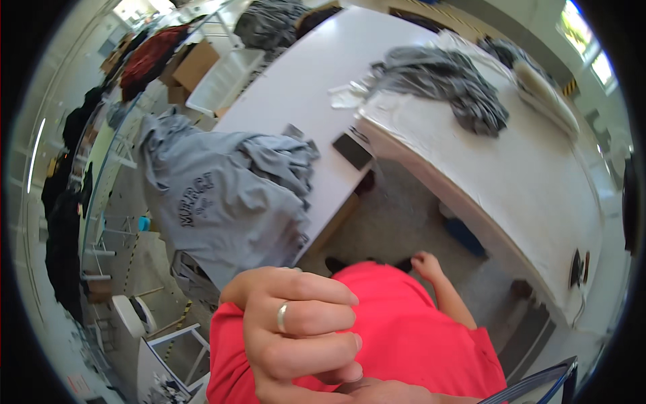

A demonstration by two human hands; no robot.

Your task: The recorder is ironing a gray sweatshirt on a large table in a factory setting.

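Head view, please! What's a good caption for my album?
Curled left fingers, one wearing a ring, near the camera, with gray printed clothing draped on a white table beyond.

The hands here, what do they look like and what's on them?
The left hand wears a shiny, pale ring on one finger. The right hand is too small to tell about rings; its arm has a short red sleeve. Neither wears gloves.

Head view: fisheye, worn high, facing steeply down over red shirt [417, 323] to floor [407, 195]; left fingers [306, 318] very near lens, surface [296, 87] farther off, stretching ahead, edges bent.
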